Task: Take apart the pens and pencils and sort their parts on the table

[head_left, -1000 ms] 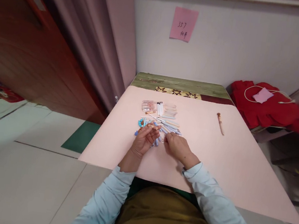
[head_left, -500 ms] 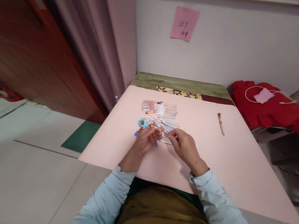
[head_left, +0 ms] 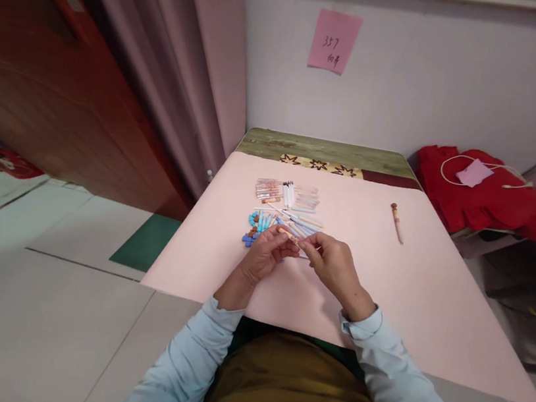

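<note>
A small, tan, tube-shaped piece (head_left: 286, 233) is pinched in the left hand (head_left: 264, 255) above the pale pink sheet (head_left: 361, 284); the right hand (head_left: 333, 263) narrows its fingertips at the piece's right end, their hold unclear. Slim pale-blue sticks (head_left: 306, 220) lie just beyond, a brown-topped tan pen (head_left: 397, 224) well apart rightward.

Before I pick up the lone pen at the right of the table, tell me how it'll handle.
The pen looks slim and straight, so it is probably stiff and light. Its barrel seems rounded, so a sideways push could roll it across the flat sheet. The wider brown top might make it swing round rather than roll straight.
</note>
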### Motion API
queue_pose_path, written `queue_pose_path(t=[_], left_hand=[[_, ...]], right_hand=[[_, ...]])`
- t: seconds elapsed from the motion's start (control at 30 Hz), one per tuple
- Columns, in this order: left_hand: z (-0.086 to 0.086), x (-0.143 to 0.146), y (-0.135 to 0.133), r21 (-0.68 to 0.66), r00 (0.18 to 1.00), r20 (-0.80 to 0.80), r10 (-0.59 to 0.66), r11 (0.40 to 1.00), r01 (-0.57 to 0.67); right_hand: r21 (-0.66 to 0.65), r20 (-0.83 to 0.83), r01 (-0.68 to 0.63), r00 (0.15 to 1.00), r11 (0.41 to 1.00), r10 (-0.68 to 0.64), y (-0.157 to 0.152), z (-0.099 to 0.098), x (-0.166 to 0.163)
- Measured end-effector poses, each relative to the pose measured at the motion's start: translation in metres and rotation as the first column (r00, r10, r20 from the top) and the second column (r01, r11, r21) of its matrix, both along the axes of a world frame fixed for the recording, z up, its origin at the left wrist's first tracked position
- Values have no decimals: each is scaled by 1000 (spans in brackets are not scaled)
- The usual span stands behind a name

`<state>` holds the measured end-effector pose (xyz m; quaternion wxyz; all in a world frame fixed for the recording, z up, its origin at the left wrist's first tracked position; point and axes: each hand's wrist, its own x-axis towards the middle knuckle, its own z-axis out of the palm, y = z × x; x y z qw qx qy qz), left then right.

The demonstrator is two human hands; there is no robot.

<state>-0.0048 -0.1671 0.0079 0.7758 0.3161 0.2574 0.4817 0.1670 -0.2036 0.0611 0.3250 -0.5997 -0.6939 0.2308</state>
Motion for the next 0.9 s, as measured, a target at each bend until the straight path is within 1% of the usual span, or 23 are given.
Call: queue_pose_path(t=[0.07, 0.17, 0.23, 0.3, 0.37, 0.43, 0.5, 0.6, 0.67, 0.7, 0.77, 0.83, 0.9], left_hand=[[0, 0, 0, -1, 1000, -5, -28, 1000, 28], [-1, -2, 1, -17, 999, 16, -32, 999, 32], [-2, -3, 0, -30, 999, 47, -25, 999, 26], [-3, -4, 0, -45, 997, 76, -17, 999, 20], [-3, -5, -1, -62, 995, 95, -5, 998, 11], [-2, -6, 0, -94, 995, 101, 1, 996, 9], [-1, -7, 1, -161, 991, 124, 59, 986, -38], [3, -8, 6, -301, 948, 200, 249, 936, -182], [5, -8, 8, -351, 923, 227, 311, 910, -220], [6, -8, 8, -360, 918, 234, 320, 906, -224], [7, -8, 8, -363, 909, 244, 338, 901, -238], [7, -7, 7, -355, 906, 243, 346, 901, -248], [5, -7, 7, -335, 918, 225, 326, 911, -241]], right_hand=[[8, -28, -1, 1000, 1000, 1, 0, 1, -1], [79, -55, 7, 998, 997, -2, 0, -3, -6], [138, -87, 35, 996, 990, -23, 2, -7, -12], [170, -151, 79, 987, 982, -53, 3, -11, -17], [157, -228, 117, 970, 981, -79, 5, -13, -20], [116, -299, 121, 951, 986, -82, 7, -14, -20], [78, -365, 104, 929, 992, -68, 8, -14, -15], [41, -417, 125, 904, 991, -97, 10, -17, 0], [17, -371, 173, 916, 985, -154, 10, -22, 13], [14, -319, 195, 931, 981, -181, 9, -25, 19], [34, -161, 211, 966, 977, -203, 5, -32, 29], [73, 20, 172, 985, 982, -174, 0, -40, 36], [108, 174, 107, 977, 988, -125, -6, -46, 38]])
